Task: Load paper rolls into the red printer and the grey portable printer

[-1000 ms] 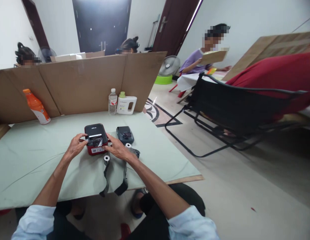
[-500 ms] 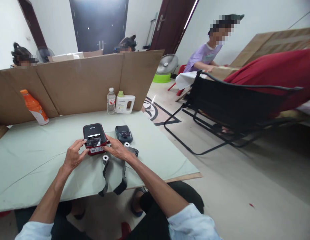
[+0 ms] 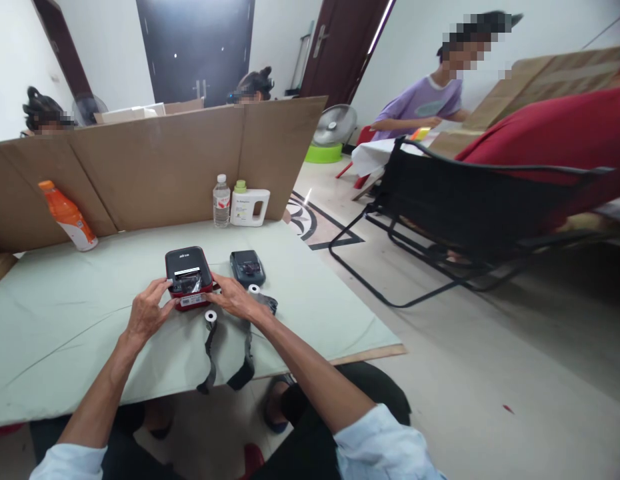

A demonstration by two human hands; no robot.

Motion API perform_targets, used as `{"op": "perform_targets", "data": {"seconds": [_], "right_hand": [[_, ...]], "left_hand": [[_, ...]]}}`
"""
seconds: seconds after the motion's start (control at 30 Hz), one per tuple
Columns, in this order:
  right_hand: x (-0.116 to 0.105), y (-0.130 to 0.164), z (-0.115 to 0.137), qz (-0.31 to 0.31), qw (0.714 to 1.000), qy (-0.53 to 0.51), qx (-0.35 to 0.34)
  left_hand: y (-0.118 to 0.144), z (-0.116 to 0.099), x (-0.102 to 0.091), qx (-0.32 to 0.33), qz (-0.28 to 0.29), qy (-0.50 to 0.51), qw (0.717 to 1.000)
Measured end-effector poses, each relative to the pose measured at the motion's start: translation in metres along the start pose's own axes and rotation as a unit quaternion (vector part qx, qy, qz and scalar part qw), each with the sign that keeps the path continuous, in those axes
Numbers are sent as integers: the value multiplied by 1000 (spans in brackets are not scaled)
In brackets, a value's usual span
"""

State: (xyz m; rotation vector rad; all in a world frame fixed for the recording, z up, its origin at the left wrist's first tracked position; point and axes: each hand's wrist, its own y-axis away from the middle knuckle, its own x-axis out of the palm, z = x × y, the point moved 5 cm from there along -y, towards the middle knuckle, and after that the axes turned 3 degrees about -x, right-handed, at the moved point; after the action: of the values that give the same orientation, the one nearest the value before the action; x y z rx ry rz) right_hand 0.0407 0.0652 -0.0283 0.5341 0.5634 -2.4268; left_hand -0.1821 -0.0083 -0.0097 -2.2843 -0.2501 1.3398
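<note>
A small black-and-red label printer stands on the table, a strip of clear film across the slot in its top. My left hand grips its left side with thumb and fingers. From the other side my right hand holds the printer's right edge, the thumb at its front. Just beyond my right hand sits a smaller dark portable printer. Two small white-cored rolls lie close by: one roll has a black strip trailing to the table's front edge, and the other roll is partly behind my right wrist.
A cardboard partition lines the table's back. Before it stand an orange bottle, a clear bottle and a white jug. A black folding chair is at right, a person in purple beyond. Two heads show behind the partition.
Both my hands and the printer have stayed in place. The person in purple has straightened up and moved slightly right, with a yellow-orange item now showing near that person's hand.
</note>
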Motion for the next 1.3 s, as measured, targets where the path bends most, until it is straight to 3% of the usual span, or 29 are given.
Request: {"op": "perform_targets", "data": {"seconds": [0.6, 0.93, 1.1, 1.3], "right_hand": [[0, 1, -6, -12, 1000, 16, 19], [2, 0, -8, -21, 999, 27, 8], [3, -2, -5, -11, 999, 44, 6], [5, -5, -2, -6, 999, 36, 14]], "left_hand": [[-4, -6, 6, -4, -18, 14, 1000], [-13, -6, 0, -4, 11, 4, 1000], [-17, -13, -5, -35, 40, -53, 997], [-12, -23, -11, -36, 26, -55, 998]]}}
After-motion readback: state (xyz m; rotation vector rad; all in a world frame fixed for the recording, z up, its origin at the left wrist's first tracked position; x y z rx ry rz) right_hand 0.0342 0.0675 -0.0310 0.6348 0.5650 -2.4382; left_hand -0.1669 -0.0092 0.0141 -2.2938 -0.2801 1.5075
